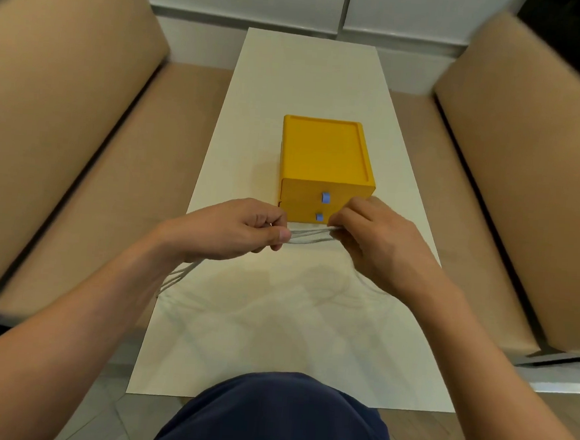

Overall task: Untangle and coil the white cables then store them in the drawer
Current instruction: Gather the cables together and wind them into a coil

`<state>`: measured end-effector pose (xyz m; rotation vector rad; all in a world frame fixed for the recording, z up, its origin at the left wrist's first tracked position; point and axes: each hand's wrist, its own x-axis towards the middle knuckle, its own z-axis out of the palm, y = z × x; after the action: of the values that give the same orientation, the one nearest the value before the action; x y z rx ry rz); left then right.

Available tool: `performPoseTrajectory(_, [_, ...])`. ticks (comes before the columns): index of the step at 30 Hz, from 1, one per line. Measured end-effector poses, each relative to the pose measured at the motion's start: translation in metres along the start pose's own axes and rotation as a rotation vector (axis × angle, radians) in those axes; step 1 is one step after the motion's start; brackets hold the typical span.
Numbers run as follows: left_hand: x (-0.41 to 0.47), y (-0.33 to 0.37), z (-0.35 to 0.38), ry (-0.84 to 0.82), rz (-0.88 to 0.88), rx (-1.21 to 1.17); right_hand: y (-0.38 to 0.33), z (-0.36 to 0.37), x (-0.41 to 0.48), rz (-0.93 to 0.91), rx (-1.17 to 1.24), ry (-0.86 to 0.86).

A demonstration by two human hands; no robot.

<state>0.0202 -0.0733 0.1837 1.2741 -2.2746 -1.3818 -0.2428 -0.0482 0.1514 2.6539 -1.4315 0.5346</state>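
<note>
Dark blue clothing (pixel 278 421) is seen nearest, at the near edge of the table (pixel 309 66). Above the middle of the table, just in front of the yellow drawer box (pixel 324 153), a bunch of white cables (pixel 309 236) is held stretched between the left hand (pixel 233 228) and the right hand (pixel 380 240), each pinching the strands. Loose lengths are trailed over the left edge, too blurred to be counted. Both drawers appear closed. One strand should be drawn out at a time, with slack fed gently so that no knot is tightened.
</note>
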Motion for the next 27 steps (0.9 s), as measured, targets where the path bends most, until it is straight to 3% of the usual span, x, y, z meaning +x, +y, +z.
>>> performPoseTrajectory(7, [-0.002,-0.005,-0.007,0.046,-0.007,-0.057,0.001,-0.006,0.003,0.107,0.102,-0.04])
performPoseTrajectory(12, [0.0,-0.007,-0.005,0.036,-0.013,-0.058,-0.002,-0.008,0.005,0.187,0.138,-0.264])
performPoseTrajectory(16, [-0.001,-0.009,-0.004,0.05,-0.03,-0.07,0.012,-0.007,0.001,0.175,0.23,-0.221])
performPoseTrajectory(24, [-0.003,-0.01,-0.006,0.059,-0.041,-0.075,0.026,0.013,-0.004,0.153,-0.15,-0.139])
performPoseTrajectory(27, [-0.003,-0.011,-0.008,0.083,-0.045,-0.089,0.031,0.009,-0.006,0.239,-0.214,-0.03])
